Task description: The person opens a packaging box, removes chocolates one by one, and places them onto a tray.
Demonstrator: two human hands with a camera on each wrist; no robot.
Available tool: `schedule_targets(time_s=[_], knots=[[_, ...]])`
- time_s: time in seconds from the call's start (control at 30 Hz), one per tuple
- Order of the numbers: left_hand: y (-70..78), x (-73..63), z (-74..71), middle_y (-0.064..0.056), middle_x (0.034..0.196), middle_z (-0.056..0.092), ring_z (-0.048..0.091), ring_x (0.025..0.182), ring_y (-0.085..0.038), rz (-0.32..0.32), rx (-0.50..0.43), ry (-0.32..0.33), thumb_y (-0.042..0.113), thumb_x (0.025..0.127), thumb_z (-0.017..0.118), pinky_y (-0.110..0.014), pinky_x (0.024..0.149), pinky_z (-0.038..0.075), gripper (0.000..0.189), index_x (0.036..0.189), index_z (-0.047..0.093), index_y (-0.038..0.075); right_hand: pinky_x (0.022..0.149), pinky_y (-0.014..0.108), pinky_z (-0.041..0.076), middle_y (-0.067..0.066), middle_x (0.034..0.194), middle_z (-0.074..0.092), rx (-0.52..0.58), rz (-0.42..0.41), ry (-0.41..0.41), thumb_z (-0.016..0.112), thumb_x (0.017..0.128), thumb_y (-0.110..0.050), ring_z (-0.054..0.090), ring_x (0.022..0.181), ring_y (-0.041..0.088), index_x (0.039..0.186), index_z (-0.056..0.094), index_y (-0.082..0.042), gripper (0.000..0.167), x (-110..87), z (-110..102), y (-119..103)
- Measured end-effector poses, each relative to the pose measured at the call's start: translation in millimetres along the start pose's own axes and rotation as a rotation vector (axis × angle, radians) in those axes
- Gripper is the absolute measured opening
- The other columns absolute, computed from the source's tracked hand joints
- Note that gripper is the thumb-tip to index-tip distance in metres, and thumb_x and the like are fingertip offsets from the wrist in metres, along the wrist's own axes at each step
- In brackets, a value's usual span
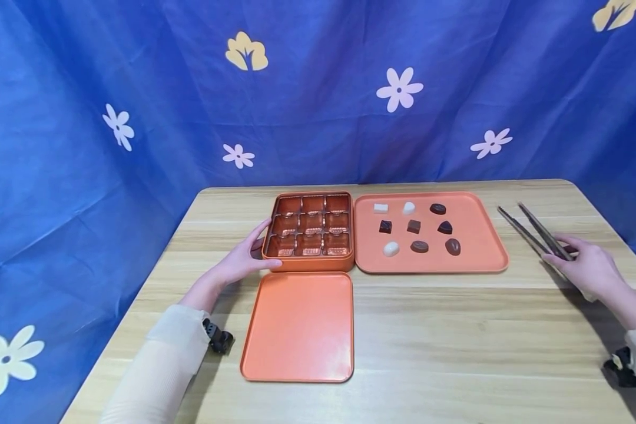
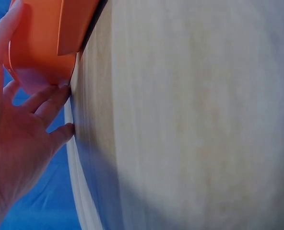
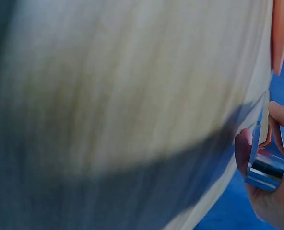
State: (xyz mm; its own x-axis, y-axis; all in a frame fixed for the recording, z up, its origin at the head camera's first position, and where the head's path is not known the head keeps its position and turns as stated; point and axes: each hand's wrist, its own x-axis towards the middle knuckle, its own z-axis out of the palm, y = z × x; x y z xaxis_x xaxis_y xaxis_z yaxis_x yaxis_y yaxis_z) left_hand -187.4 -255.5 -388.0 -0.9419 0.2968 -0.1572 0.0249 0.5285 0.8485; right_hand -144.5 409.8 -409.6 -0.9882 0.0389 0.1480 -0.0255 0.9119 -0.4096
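An orange box with a brown divided insert stands left of centre in the head view. My left hand rests at its left front corner, thumb along the front and fingers at the left side. In the left wrist view those fingers look fairly straight against the box wall. Far to the right, my right hand grips metal tongs near their rear end, their two arms spread apart and pointing toward the back. The right wrist view shows the tongs between thumb and fingers.
A flat orange tray beside the box bears several chocolates, among them a white oval one and a dark triangular one. The orange lid lies in front of the box. A blue flowered curtain hangs behind the wooden table.
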Motion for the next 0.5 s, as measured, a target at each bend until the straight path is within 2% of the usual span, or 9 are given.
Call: schedule_targets(time_s=[0.17, 0.27, 0.5], knots=[[-0.3, -2.0, -0.5, -0.027, 0.152, 0.029, 0.034, 0.137, -0.038, -0.002, 0.007, 0.013, 0.029, 0.08, 0.082, -0.054, 0.11, 0.027, 0.106, 0.156, 0.008, 0.04, 0.069, 0.057, 0.043, 0.044, 0.112, 0.051, 0.009, 0.064, -0.017, 0.064, 0.094, -0.035, 0.053, 0.094, 0.057, 0.132, 0.044, 0.01, 0.062, 3.3, 4, -2], [0.3, -3.7, -1.2, -0.027, 0.152, 0.027, 0.03, 0.139, -0.037, -0.001, 0.008, 0.016, 0.029, 0.08, 0.082, -0.054, 0.11, 0.025, 0.106, 0.156, 0.008, 0.039, 0.065, 0.054, 0.043, 0.04, 0.111, 0.052, -0.013, 0.082, -0.033, 0.062, 0.094, -0.039, 0.054, 0.093, 0.055, 0.132, 0.042, 0.008, 0.063, 4.4, 3, -6], [-0.6, -2.5, -2.8, -0.028, 0.152, 0.027, 0.029, 0.139, -0.038, 0.004, 0.018, 0.021, 0.03, 0.08, 0.082, -0.055, 0.109, 0.027, 0.108, 0.156, 0.007, 0.038, 0.056, 0.044, 0.04, 0.034, 0.113, 0.053, -0.054, 0.121, -0.071, 0.057, 0.093, -0.05, 0.055, 0.092, 0.05, 0.133, 0.039, 0.003, 0.069, 6.6, 4, -10]])
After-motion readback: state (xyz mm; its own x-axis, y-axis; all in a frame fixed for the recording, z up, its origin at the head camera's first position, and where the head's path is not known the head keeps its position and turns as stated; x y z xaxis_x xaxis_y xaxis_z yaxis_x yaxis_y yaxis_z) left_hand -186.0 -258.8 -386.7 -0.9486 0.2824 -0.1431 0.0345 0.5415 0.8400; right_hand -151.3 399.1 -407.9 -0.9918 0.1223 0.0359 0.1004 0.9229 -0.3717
